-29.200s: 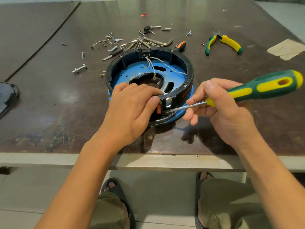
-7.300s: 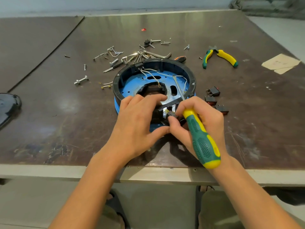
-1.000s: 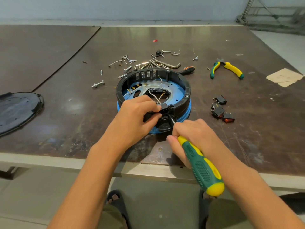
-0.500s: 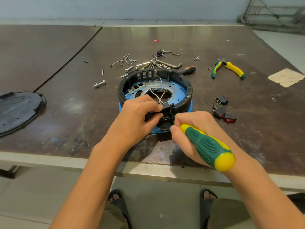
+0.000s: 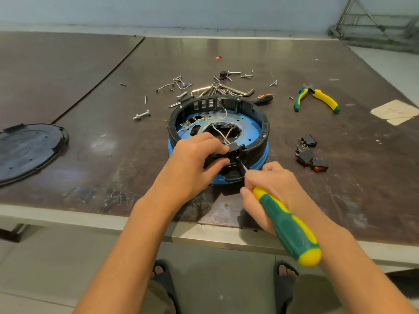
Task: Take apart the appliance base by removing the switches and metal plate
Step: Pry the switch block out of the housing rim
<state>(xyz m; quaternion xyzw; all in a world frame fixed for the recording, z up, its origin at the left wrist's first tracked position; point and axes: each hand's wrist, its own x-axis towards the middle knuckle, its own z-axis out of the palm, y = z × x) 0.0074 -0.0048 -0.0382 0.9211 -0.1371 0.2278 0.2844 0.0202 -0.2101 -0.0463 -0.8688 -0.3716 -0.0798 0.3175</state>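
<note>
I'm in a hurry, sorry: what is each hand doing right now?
Left hand: pinches the black switch in the appliance base.
Right hand: grips the screwdriver.

Looks like a repair workshop to me: big scuffed workbench [image 5: 90, 155], loose screws [image 5: 145, 99], hex keys [image 5: 240, 92] and pliers [image 5: 314, 92] scattered on it, metal racking [image 5: 374, 21] behind its far corner.

Screwdriver [image 5: 288, 225] tip unseen at the switch [image 5: 235, 148]; near rim of base [image 5: 260, 134] under left hand [image 5: 192, 164]; black cover [image 5: 29, 150] partly off-frame.
</note>
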